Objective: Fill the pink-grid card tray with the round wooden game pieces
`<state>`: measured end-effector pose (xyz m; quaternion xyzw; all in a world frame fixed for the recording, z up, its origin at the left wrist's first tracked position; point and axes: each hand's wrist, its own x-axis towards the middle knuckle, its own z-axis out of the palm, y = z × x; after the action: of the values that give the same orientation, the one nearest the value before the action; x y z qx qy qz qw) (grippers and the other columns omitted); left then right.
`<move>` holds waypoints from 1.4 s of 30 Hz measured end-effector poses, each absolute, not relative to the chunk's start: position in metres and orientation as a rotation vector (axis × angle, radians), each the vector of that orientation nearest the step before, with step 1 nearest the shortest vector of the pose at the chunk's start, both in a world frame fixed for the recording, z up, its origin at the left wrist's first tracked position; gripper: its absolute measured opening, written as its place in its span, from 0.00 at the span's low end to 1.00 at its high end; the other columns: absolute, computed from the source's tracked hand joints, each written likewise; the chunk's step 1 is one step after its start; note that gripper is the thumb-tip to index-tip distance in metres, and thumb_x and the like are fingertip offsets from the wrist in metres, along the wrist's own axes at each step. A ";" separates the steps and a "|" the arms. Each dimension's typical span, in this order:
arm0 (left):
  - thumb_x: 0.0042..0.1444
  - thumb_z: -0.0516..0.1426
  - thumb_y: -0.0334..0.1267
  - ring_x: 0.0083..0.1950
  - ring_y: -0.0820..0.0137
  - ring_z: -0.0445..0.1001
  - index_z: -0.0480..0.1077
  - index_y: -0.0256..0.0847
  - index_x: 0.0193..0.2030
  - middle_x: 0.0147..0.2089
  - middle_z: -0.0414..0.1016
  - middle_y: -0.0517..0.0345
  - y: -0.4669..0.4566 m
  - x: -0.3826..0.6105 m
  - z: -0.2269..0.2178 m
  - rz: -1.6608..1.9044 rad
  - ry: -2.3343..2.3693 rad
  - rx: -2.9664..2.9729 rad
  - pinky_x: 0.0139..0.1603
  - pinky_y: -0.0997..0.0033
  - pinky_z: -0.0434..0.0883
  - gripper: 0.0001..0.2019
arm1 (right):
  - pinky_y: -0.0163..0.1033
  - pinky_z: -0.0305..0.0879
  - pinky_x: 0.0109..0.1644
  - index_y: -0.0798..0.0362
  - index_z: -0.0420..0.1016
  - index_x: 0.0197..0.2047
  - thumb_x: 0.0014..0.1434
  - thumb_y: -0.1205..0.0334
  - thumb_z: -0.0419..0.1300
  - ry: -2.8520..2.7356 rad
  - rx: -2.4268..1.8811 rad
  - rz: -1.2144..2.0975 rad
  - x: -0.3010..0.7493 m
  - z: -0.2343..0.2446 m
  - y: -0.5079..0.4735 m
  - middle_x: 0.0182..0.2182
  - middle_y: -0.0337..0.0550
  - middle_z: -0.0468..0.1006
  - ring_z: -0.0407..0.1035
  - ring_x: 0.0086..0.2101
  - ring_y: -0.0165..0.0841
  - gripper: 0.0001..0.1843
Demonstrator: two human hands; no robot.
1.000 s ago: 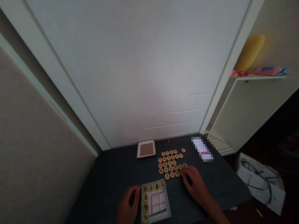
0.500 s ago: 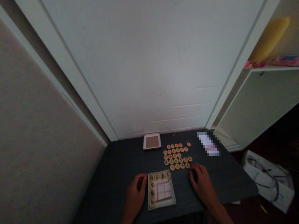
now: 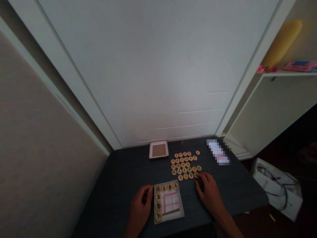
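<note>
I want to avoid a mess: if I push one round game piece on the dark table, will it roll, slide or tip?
It probably slides: the round pieces lie flat like low discs, so rolling or tipping seems unlikely. They sit close together, so one pushed would likely nudge its neighbours. Small and wooden-looking, probably stiff and light.

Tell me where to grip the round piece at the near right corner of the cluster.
Probably pinch the piece by its rim, coming from the near right, where the right hand is. It lies flat, with neighbours crowding its left and far sides and bare table on the others.
</note>
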<state>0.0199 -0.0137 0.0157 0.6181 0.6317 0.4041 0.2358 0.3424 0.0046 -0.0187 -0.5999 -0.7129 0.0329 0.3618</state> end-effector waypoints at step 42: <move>0.65 0.53 0.49 0.41 0.63 0.80 0.76 0.43 0.44 0.43 0.81 0.53 -0.013 0.017 0.009 1.152 1.698 1.779 0.42 0.66 0.76 0.15 | 0.50 0.75 0.50 0.45 0.77 0.48 0.64 0.63 0.61 -1.868 -1.429 0.140 0.318 -0.015 -0.023 0.45 0.46 0.80 0.75 0.45 0.43 0.09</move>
<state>0.0172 -0.0132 0.0094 0.6404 0.6110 0.4145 0.2115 0.3185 -0.0234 -0.0152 -0.5603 -0.7324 0.0548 0.3830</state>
